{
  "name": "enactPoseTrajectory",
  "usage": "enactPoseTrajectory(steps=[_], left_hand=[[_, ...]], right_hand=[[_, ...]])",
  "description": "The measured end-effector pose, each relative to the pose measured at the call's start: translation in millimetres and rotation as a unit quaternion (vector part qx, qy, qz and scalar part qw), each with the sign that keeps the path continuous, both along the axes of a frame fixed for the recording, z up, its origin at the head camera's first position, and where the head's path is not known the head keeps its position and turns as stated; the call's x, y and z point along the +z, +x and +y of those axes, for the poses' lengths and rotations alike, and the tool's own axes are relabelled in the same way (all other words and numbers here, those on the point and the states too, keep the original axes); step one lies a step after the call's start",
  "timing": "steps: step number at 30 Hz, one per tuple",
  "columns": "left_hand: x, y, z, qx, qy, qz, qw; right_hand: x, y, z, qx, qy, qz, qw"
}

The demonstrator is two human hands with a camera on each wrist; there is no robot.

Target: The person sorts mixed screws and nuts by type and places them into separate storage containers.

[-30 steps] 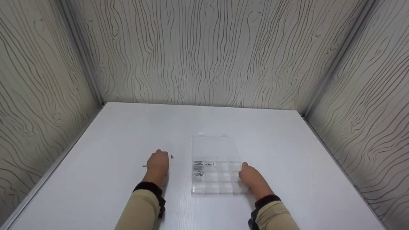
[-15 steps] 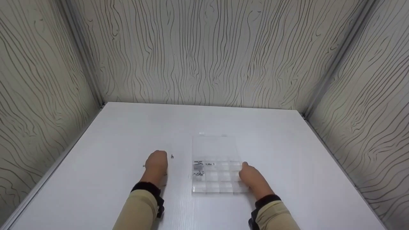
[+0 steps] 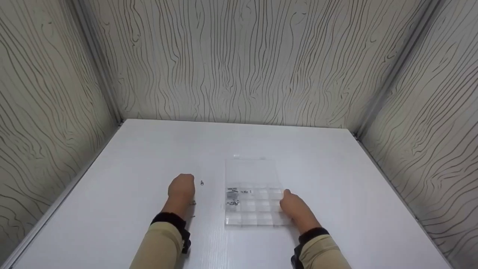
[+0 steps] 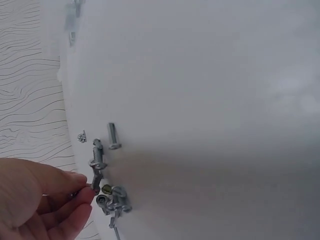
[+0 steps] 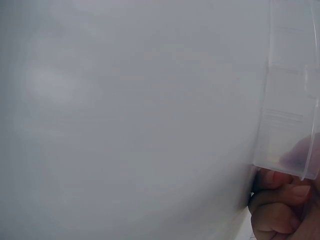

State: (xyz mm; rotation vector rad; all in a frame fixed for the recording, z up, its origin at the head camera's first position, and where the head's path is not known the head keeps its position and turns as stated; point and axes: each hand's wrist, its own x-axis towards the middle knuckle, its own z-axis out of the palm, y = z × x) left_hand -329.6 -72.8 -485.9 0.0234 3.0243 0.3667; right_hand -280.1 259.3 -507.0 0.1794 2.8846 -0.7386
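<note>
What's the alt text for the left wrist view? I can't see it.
Left hand at a loose cluster of metal screws on a white table, fingertips right at the pieces; whether they pinch one is unclear. One screw lies just beside the cluster, and part of a clear box shows at upper left.

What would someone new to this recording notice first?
Probably the clear compartment box, open on the white table, with the right hand gripping its right side. In the left wrist view, the loose metal screws stand out, clustered by the fingertips of the left hand.
</note>
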Motion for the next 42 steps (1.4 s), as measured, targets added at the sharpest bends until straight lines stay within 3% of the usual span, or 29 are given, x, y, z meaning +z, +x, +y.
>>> enactPoseTrajectory(steps=[10,18,25,28,42], left_hand=[[9.2,-2.8,10.3,0.016,0.025,-0.018,0.9994],[13.2,-2.1,23.8,-0.048,0.047,0.032,0.9972],[18.4,-0.3,42.2,-0.023,0.079,-0.006,0.9966],[20.1,1.1,51.0,-0.029,0.083,-0.009,0.9961],[21.3,12.8,95.8,-0.13,0.057,0.069,0.9875]], right_hand=[[1.3,-0.8,-1,0.01,0.035,-0.022,0.9991],[1.4,-1.4,0,0.005,0.015,-0.02,0.9997],[2.7,-0.3,-1,0.015,0.03,-0.009,0.9994],[3.1,0.3,-1,0.014,0.032,-0.01,0.9993],[2.2,0.4,0,0.024,0.026,0.004,0.9993]])
